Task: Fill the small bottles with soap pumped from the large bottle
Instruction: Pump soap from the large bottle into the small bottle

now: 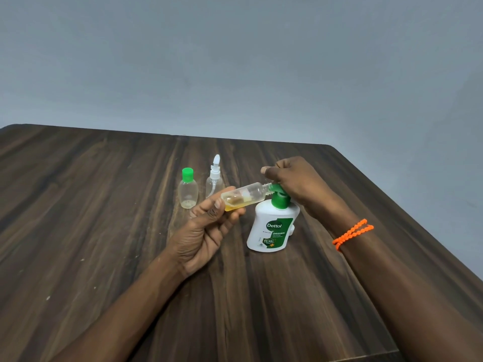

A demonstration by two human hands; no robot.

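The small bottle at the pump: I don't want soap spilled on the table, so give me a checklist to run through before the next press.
1. Mouth of the small clear bottle meets the green nozzle: ok, though whether the tip is inside, cannot tell.
2. Left hand grips the bottle's base: ok.
3. Right hand rests on the pump head: ok.
4. Dettol bottle stands upright on the table: ok.
5. Room left in the tilted bottle: ok, amber soap only at its low end.
6. Green-capped bottle and spray bottle stand apart from the hands: ok.

left hand (206, 231) gripping, right hand (292, 178) pressing down
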